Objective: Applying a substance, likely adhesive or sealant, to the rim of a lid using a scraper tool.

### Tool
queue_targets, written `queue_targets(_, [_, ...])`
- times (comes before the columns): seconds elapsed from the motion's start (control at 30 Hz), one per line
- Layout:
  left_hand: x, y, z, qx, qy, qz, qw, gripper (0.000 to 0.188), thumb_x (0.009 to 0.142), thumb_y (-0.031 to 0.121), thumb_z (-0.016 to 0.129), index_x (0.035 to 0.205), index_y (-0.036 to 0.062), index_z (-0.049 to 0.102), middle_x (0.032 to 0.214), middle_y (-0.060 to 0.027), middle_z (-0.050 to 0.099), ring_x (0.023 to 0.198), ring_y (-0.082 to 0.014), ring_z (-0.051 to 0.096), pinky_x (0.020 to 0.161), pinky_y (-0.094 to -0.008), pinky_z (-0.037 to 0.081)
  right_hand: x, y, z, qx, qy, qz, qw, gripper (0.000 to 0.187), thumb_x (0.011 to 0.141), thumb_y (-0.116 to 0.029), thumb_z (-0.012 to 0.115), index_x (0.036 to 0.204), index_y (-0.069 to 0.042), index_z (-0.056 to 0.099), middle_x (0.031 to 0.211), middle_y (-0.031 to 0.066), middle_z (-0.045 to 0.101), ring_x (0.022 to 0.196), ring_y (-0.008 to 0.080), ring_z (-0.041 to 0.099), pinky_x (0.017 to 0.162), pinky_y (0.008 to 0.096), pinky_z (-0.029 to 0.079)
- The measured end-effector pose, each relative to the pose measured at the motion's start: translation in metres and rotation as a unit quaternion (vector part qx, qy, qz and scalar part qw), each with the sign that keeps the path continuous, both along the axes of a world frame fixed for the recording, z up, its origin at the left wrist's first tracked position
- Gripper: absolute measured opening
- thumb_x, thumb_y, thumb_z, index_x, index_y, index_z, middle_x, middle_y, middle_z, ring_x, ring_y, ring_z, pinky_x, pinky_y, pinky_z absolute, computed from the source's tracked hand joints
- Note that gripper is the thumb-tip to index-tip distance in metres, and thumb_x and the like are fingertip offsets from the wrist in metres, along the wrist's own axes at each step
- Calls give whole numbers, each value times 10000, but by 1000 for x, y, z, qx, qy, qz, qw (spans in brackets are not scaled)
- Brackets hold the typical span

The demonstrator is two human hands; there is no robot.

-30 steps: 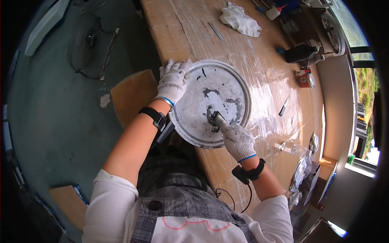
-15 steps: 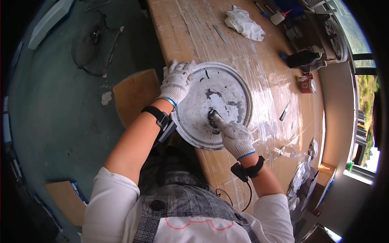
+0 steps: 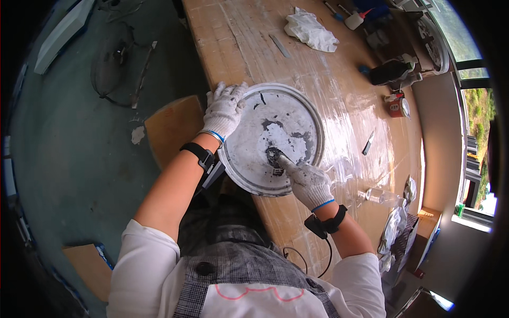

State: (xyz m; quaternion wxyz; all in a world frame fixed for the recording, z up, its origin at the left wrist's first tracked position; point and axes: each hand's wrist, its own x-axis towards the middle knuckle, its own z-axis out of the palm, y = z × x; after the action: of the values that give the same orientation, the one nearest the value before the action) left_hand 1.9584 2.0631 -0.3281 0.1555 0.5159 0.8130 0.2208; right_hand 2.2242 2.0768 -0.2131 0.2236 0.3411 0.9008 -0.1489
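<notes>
A round, whitish metal disc with a raised rim lies near the table's left edge, its face marked with worn dark patches. My left hand, in a stained white knit glove, rests on the disc's upper left rim with its fingers stretched out. From the lower right my right hand, gloved alike, reaches over the disc. Its leading finger meets a small black lump or smear near the middle, and the other fingers are curled under. Whatever they may hold is hidden.
Plastic film covers the wooden table. A utility knife, a red can, a clear bottle and a dark bottle lie or stand to the right. Farther off are a white cloth and a metal strip.
The whole scene has shifted slightly left in view. My right fingertip sits a little farther right on the black patch, uncovering more of it. My left hand keeps its place on the rim.
</notes>
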Motion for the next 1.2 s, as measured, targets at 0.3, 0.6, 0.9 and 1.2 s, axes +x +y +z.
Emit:
queue_targets(0.3, [5,4,-1,9,12,-1,1000,464,972,307,433,1429,232,451,1422,-110,486,1380,-382,322,1143,-514,247,7,6,-8,13,53,25,998,430,971,-176,394,1389,-217,486,839,184,664,798,365,662,668,470,516])
queue_targets(0.6, [4,5,-7,45,18,-7,999,458,957,256,433,1411,215,475,1390,-126,516,1358,-393,351,1124,-481,291,1,3,-8,27,71,-10,997,404,1008,-240,354,1390,-195,478,846,206,659,798,384,656,664,486,506])
queue_targets(0.9, [2,5,-2,36,20,-5,999,463,949,253,462,1410,214,473,1389,-98,519,1354,-402,354,1122,-537,271,-2,2,-6,35,48,33,998,450,948,-134,398,1388,-174,488,818,187,660,771,359,664,649,460,518])
queue_targets(1.2, [5,3,-6,35,10,-5,999,459,950,258,464,1405,195,475,1383,-103,522,1353,-402,355,1124,-517,274,18,2,-8,7,60,89,994,460,938,-126,430,1390,-189,493,771,168,644,725,338,657,618,445,515])
